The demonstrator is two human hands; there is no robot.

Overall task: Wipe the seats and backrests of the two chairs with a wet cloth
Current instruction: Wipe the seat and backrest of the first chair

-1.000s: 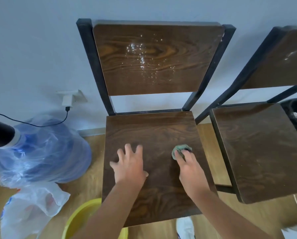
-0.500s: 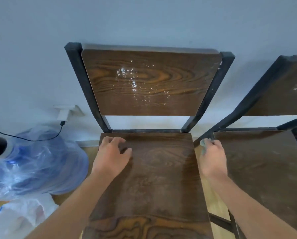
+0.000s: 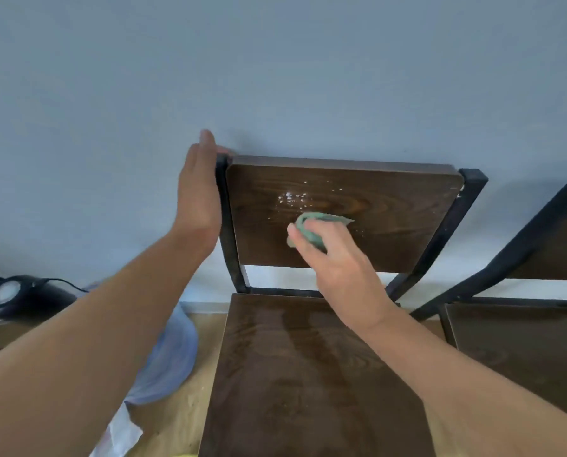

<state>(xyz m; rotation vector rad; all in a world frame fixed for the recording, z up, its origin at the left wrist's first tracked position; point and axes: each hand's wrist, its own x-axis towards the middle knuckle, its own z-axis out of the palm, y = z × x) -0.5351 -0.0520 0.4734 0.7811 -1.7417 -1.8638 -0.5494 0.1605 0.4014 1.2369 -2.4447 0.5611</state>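
Observation:
A dark wooden chair with a black metal frame stands before me against the wall. Its backrest (image 3: 391, 209) carries white specks near the upper middle. My right hand (image 3: 338, 262) presses a green cloth (image 3: 311, 225) against the backrest just below those specks. My left hand (image 3: 198, 192) lies flat against the frame's top left corner, fingers straight, thumb hidden behind the post. The seat (image 3: 302, 374) shows a faint wet sheen. A second chair (image 3: 522, 351) of the same kind stands to the right, only partly in view.
A blue plastic water jug (image 3: 173, 357) stands on the wooden floor left of the chair, with a white plastic bag (image 3: 120, 433) beside it. A black lamp (image 3: 15, 295) with a cable sits at the far left. The grey wall is close behind both chairs.
Both hands rose from the seat to the backrest. The right hand carried the cloth from the seat's right edge up onto the backrest; the left hand moved to the frame's top left corner. The view tilted up.

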